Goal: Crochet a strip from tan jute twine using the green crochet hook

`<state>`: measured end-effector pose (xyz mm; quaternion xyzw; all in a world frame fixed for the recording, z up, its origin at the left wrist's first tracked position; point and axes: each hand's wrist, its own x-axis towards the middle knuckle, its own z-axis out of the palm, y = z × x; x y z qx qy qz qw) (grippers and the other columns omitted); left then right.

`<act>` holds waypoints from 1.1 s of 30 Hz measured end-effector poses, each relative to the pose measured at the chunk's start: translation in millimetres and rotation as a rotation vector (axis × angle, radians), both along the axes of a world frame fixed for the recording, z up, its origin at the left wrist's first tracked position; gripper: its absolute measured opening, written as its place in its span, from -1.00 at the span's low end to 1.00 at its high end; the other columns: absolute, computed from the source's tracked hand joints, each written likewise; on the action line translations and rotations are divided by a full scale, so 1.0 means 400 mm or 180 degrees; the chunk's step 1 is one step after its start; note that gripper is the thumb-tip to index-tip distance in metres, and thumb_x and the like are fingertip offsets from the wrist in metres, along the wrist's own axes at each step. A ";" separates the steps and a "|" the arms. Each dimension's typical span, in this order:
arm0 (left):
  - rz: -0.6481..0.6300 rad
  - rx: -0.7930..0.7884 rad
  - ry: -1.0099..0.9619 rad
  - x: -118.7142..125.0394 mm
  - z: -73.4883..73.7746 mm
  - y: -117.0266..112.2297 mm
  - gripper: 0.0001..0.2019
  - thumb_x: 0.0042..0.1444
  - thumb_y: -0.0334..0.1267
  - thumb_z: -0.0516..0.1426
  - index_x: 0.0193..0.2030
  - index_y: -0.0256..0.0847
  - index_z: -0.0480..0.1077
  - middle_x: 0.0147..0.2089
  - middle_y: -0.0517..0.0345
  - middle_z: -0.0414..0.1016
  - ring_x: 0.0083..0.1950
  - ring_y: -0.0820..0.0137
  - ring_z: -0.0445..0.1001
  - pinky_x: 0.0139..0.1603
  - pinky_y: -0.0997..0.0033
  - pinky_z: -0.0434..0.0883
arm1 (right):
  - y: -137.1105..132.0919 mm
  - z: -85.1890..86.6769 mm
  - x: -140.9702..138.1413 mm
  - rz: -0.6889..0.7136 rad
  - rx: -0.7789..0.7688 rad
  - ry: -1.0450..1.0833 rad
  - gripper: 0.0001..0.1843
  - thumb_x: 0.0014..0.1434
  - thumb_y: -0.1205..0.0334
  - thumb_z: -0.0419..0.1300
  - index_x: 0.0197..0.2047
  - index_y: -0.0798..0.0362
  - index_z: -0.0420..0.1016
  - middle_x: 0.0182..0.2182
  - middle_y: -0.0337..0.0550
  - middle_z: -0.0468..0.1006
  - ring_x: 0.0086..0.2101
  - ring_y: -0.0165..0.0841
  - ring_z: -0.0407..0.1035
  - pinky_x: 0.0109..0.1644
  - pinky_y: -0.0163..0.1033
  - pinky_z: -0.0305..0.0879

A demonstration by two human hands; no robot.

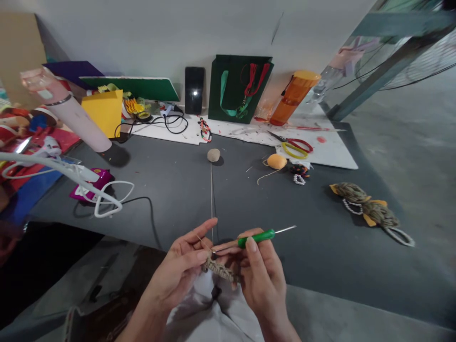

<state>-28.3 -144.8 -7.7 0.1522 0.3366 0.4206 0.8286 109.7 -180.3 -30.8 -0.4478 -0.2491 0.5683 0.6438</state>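
Note:
My left hand [185, 261] pinches a small strip of beige crocheted cord [220, 270] low in the middle of the view. A thin taut strand [211, 199] runs from it across the dark mat to a small beige yarn ball [213, 155]. My right hand [261, 273] grips a green-handled crochet hook [257, 237], whose tip meets the cord between my fingers. The metal end of the hook sticks out to the right.
On the dark mat [313, 237] lie an orange yarn ball [277, 161], a braided olive-and-yellow piece [370, 209], beads [299, 179] and white cables [103, 199]. Scissors [294, 142], a green bag [238, 88], a phone [194, 90] and an orange bottle [294, 97] stand further back.

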 end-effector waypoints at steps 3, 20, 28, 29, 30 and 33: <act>0.0029 0.0086 0.0065 0.008 0.002 -0.005 -0.42 -0.20 -0.30 0.49 0.06 -0.13 0.61 -0.41 0.24 0.50 -0.35 0.52 0.46 -0.21 0.55 0.39 | 0.010 0.003 -0.009 0.0041 0.0364 -0.0110 -0.80 0.32 0.01 0.24 -0.24 -0.05 0.51 -0.46 -0.20 0.67 -0.53 -0.31 0.56 -0.53 -0.31 0.48; 0.0226 -0.0084 0.0145 0.000 -0.012 -0.014 -0.38 -0.21 -0.29 0.50 0.09 -0.06 0.59 -0.44 0.26 0.49 -0.38 0.55 0.42 -0.24 0.57 0.36 | -0.019 -0.003 -0.001 -0.0548 0.0984 -0.1818 -0.86 0.42 0.23 0.10 -0.10 -0.09 0.50 -0.35 -0.16 0.69 -0.49 -0.38 0.55 -0.49 -0.35 0.47; 0.0067 0.0130 0.0178 0.004 -0.002 -0.021 -0.44 -0.20 -0.28 0.50 0.04 -0.08 0.63 -0.39 0.23 0.50 -0.36 0.54 0.42 -0.22 0.56 0.37 | -0.005 0.002 -0.016 0.0005 0.0507 -0.0490 -0.80 0.34 0.02 0.22 -0.22 -0.04 0.51 -0.41 -0.17 0.70 -0.48 -0.30 0.59 -0.44 -0.27 0.53; 0.0125 0.0143 0.0229 0.007 -0.001 -0.023 -0.43 -0.20 -0.28 0.50 0.04 -0.06 0.62 -0.37 0.23 0.51 -0.34 0.54 0.42 -0.20 0.56 0.37 | -0.003 0.003 -0.018 -0.0055 0.0667 -0.0686 -0.83 0.34 0.07 0.22 -0.21 -0.04 0.54 -0.36 -0.15 0.71 -0.41 -0.29 0.62 -0.37 -0.27 0.55; 0.0203 0.0142 0.0285 0.010 0.000 -0.025 -0.44 -0.21 -0.28 0.50 0.04 -0.05 0.62 -0.36 0.23 0.51 -0.32 0.54 0.42 -0.18 0.57 0.37 | -0.002 0.004 -0.019 -0.0124 0.0839 -0.0957 -0.87 0.36 0.13 0.21 -0.19 -0.05 0.56 -0.32 -0.14 0.72 -0.35 -0.29 0.64 -0.31 -0.27 0.56; 0.0478 0.0122 0.0407 0.018 0.001 -0.028 -0.47 -0.19 -0.28 0.50 0.01 -0.02 0.64 -0.37 0.26 0.49 -0.32 0.56 0.41 -0.19 0.58 0.37 | 0.002 0.006 -0.011 -0.0216 0.1593 -0.1898 -0.78 0.34 0.37 0.18 -0.04 -0.09 0.59 -0.20 -0.10 0.74 -0.21 -0.27 0.65 -0.20 -0.23 0.57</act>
